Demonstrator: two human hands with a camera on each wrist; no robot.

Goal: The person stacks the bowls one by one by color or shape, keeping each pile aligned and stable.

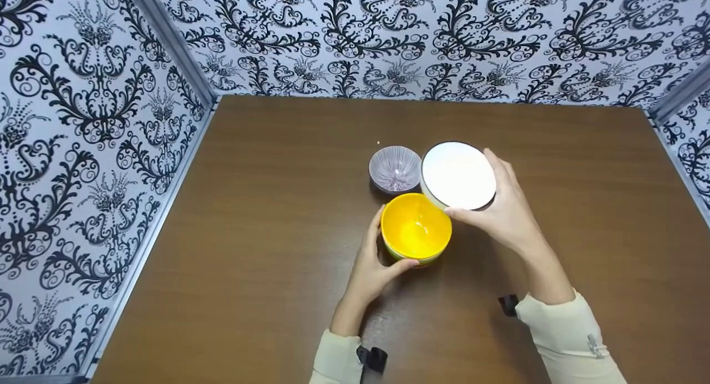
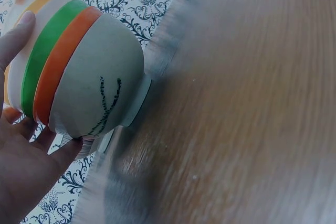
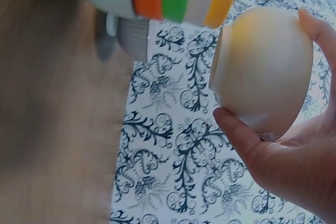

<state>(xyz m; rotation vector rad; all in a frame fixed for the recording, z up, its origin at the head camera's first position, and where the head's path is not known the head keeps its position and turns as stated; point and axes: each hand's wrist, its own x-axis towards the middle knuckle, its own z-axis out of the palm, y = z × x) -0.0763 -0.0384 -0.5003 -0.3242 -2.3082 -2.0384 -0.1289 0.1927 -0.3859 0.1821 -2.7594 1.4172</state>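
Observation:
My left hand [image 1: 370,267] grips the side of a stack of nested bowls, its thumb near the rim. The innermost is a yellow bowl [image 1: 416,224]; below its rim show pale, green and orange bands. The outermost pale bowl [image 2: 105,72] carries a black mark like a loose cross. My right hand [image 1: 506,209] holds a white bowl [image 1: 458,175] with a thin dark rim, thumb on the near side and fingers on the far side. This bowl is raised off the table, just beyond and right of the yellow one. Whether the stack touches the table I cannot tell.
A purple striped bowl [image 1: 395,169] stands on the brown wooden table [image 1: 266,217], behind the stack and left of the white bowl. Panels with a black and white scroll pattern [image 1: 388,40] border the table at the back and sides.

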